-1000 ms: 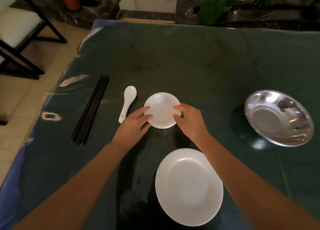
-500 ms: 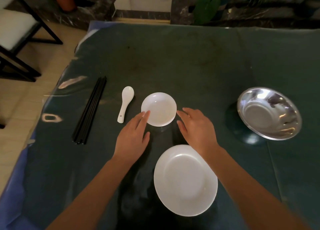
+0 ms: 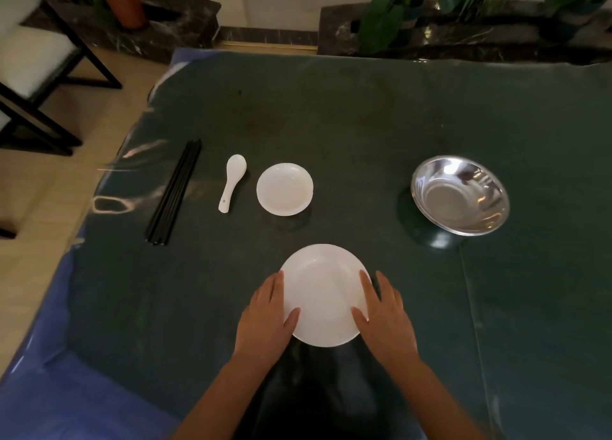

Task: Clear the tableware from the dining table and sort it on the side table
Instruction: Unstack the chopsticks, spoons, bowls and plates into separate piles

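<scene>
Your left hand (image 3: 265, 320) and right hand (image 3: 385, 317) bracket the white plate (image 3: 326, 294), straight fingers along its side rims and thumbs resting on top, with bare green table (image 3: 364, 115) beyond your fingertips.

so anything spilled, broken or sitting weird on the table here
Nothing spilled or broken. The one oddity is the steel bowl, which sits tilted rather than level. The spoon, small dish and chopsticks lie tidily.
</scene>
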`<action>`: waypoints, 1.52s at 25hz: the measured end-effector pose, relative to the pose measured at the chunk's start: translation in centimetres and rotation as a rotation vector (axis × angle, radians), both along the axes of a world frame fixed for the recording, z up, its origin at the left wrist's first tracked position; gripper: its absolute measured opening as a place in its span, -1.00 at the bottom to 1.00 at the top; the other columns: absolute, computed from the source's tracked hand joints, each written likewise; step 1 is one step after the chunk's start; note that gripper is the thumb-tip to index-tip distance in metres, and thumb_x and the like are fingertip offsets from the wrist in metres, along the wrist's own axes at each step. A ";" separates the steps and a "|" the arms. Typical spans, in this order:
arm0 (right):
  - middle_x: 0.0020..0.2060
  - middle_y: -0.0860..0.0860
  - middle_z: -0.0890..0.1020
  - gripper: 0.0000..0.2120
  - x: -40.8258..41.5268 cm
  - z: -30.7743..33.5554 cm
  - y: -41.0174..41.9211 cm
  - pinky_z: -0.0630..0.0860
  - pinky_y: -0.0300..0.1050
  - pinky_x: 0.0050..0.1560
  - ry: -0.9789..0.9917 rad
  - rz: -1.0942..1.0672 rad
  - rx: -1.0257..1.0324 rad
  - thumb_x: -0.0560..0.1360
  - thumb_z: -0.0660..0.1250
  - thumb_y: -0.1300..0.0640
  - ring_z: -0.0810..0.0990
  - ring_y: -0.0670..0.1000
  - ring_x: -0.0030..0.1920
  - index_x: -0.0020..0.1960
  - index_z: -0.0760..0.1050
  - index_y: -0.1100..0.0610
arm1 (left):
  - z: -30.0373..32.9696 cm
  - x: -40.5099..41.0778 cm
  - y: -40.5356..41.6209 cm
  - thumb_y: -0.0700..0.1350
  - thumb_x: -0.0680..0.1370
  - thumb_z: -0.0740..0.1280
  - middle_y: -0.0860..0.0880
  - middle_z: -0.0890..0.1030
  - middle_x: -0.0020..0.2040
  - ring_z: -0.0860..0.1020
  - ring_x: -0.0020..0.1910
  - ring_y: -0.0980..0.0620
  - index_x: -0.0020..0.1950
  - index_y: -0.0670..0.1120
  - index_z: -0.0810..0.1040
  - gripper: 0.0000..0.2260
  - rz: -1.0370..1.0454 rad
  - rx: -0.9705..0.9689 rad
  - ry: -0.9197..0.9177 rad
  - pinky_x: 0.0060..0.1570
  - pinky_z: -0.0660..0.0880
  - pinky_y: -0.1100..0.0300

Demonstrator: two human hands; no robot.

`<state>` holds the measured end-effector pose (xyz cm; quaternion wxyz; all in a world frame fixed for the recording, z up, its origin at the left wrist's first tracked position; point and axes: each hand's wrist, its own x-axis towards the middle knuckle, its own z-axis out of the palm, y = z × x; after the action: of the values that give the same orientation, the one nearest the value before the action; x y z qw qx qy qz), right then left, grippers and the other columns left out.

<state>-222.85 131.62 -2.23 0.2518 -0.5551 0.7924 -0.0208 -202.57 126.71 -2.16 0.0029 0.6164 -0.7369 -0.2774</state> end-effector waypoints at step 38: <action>0.09 -0.06 0.59 -0.59 -10.6 -3.0 -9.5 0.53 -0.20 0.01 -0.289 -0.308 -0.561 0.38 0.44 0.14 0.57 -0.09 0.06 0.21 0.50 0.02 | -2.5 -9.7 -11.0 -0.01 0.44 0.40 0.14 0.52 0.10 0.54 -0.10 0.18 0.25 0.01 0.47 -0.61 0.307 -0.224 0.335 -0.03 0.47 0.21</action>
<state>-233.43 122.10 -5.26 0.1930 -0.4679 0.7865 -0.3540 -212.23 115.70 -4.66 0.2352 0.6626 -0.6499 -0.2886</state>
